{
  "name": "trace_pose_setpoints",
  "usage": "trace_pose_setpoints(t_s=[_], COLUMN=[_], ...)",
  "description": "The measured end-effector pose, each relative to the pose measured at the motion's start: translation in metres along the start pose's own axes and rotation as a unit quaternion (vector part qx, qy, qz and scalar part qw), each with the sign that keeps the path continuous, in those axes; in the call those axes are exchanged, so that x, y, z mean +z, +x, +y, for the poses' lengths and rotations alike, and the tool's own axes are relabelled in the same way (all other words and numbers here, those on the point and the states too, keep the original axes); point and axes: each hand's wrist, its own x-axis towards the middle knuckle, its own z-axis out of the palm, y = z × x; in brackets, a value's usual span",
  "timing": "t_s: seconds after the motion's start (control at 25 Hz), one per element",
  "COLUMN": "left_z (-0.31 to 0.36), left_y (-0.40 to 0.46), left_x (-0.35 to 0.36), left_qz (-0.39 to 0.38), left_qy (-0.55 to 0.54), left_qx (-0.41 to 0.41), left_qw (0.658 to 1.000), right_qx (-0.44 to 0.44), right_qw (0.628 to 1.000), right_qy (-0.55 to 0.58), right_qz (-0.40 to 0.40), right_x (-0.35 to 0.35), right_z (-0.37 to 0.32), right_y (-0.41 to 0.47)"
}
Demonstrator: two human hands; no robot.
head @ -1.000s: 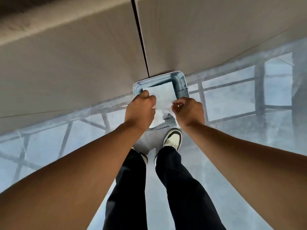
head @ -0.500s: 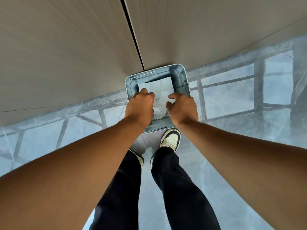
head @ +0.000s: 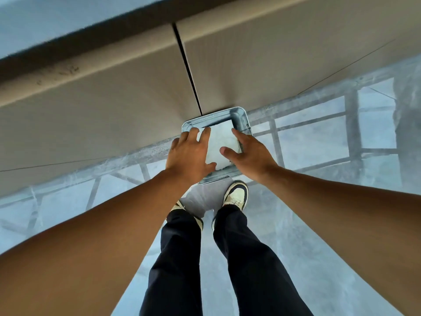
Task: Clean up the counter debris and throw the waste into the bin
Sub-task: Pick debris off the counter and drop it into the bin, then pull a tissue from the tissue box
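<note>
A grey square bin stands on the floor against the cabinet front, just ahead of my feet. White waste paper lies inside it. My left hand hovers over the bin's left rim with fingers spread, holding nothing. My right hand is over the right side of the bin, fingers also apart and empty. Both hands hide the bin's near corners.
Beige cabinet doors with a dark vertical gap rise behind the bin, under a dark counter edge. The glossy grey floor reflects a window frame. My dark trousers and pale shoes are right below the bin.
Both hands were shut on the white paper above the bin; they have spread apart and the paper now lies in the bin. The view has tilted up, showing the counter edge.
</note>
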Motion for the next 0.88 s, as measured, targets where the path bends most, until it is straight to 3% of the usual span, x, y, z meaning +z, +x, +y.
trace_pose_setpoints(t_s=[0.52, 0.88], left_z=[0.025, 0.056], left_y=[-0.129, -0.186], left_x=[-0.147, -0.234], left_qz=[0.003, 0.026], left_qy=[0.006, 0.0], left_qx=[-0.1, -0.056], left_qw=[0.995, 0.998], right_qx=[-0.06, -0.069], right_qw=[0.991, 0.989], right_qy=[-0.088, -0.132], right_qz=[-0.077, -0.017], right_x=[-0.11, -0.164], right_z=[-0.104, -0.158], right_y=[-0.142, -0.211])
